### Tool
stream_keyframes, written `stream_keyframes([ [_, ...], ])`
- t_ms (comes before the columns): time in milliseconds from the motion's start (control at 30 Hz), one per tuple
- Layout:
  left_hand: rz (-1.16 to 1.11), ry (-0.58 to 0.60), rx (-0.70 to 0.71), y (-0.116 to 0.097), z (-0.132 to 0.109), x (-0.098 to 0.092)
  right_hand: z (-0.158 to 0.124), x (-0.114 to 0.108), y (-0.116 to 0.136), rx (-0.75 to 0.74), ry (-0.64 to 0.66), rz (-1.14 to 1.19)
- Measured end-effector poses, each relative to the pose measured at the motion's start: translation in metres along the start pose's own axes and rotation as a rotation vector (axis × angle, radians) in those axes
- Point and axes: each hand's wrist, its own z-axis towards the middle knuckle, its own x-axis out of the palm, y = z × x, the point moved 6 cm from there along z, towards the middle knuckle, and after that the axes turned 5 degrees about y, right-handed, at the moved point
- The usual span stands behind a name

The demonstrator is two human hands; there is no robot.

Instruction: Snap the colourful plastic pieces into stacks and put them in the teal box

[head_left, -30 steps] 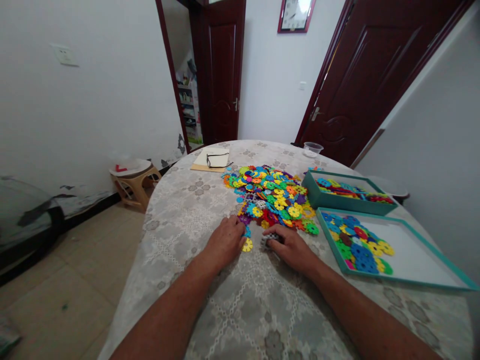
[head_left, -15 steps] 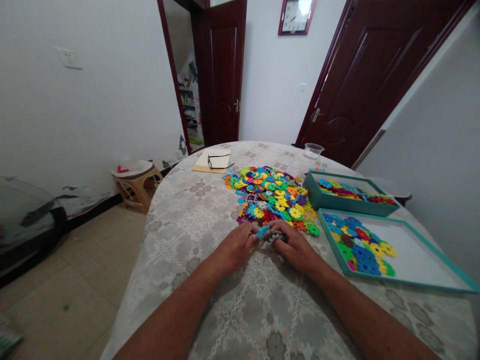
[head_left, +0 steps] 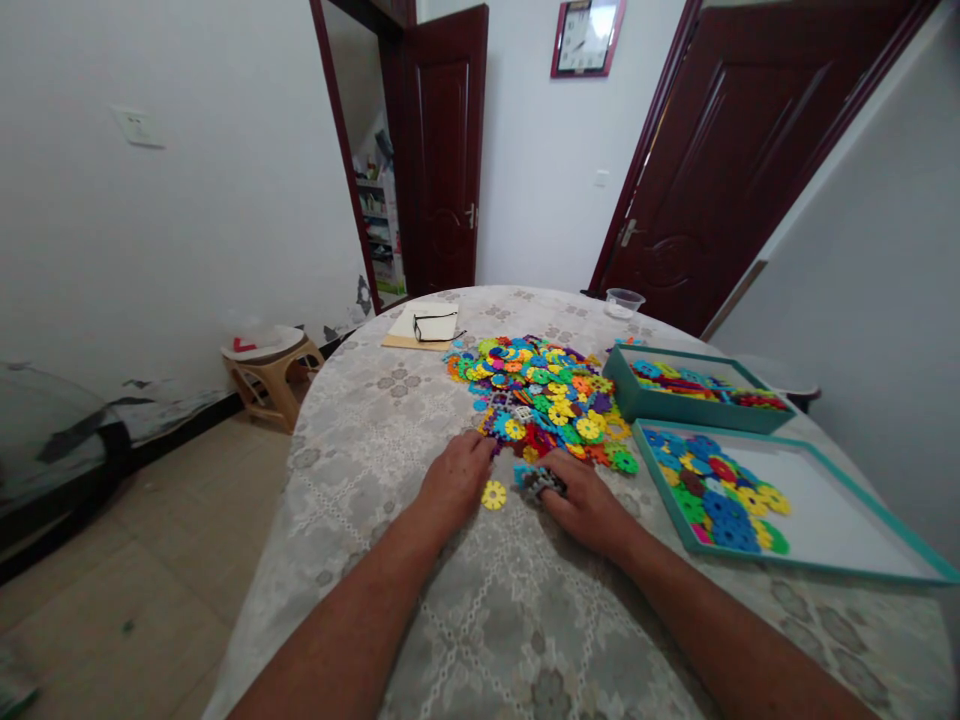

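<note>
My left hand [head_left: 456,475] is held low at the front left edge of a pile of snowflake-shaped plastic discs [head_left: 547,385]. Its fingers stretch forward, close to some purple pieces, and I see nothing held in them. A yellow disc [head_left: 493,495] lies on the cloth just right of that hand. Between the thumb and fingers of my right hand [head_left: 589,500] is a small cluster of grey interlocking discs [head_left: 541,482], with a light blue piece at its left end. The fingers partly hide this cluster.
To the right stand a teal box [head_left: 697,407] of sorted pieces and a shallow teal lid [head_left: 847,500] with discs on its left side. Glasses [head_left: 435,327] rest on a notepad [head_left: 409,330] at the far left. A clear plastic bowl [head_left: 624,303] sits near the back edge.
My hands have come apart. The left moved left and forward to the pile's edge, leaving the grey cluster in my right hand. The yellow disc now shows on the cloth.
</note>
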Motion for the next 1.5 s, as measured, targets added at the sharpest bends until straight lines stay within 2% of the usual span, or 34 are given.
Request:
stream_keyframes([
  [167,0.134,-0.005,0.007,-0.002,0.002,0.005,-0.001,0.004,0.003,-0.022,0.092,-0.112],
  [367,0.176,0.023,0.071,-0.008,-0.007,0.001,-0.001,-0.006,-0.006,0.113,0.056,-0.094],
  [467,0.132,0.036,0.093,-0.008,-0.007,-0.002,-0.002,-0.010,-0.010,0.202,0.067,0.017],
  [600,0.100,0.055,0.034,-0.001,-0.003,-0.001,-0.005,-0.007,-0.024,0.352,0.140,0.275],
  [800,0.105,0.065,0.051,0.003,-0.004,-0.001,-0.009,-0.003,-0.035,0.406,0.191,0.504],
  [1100,0.017,0.088,0.087,0.010,-0.005,-0.011,-0.006,-0.007,-0.017,0.225,0.162,0.308],
  [1333,0.042,0.124,0.096,0.014,-0.006,-0.012,-0.006,-0.008,-0.017,0.221,0.177,0.279],
  [1400,-0.027,0.115,0.129,0.010,-0.008,-0.017,-0.006,-0.008,-0.016,0.227,0.170,0.274],
  [1500,-0.269,0.066,0.195,-0.002,-0.012,-0.031,-0.004,-0.011,-0.011,0.177,0.132,0.260],
])
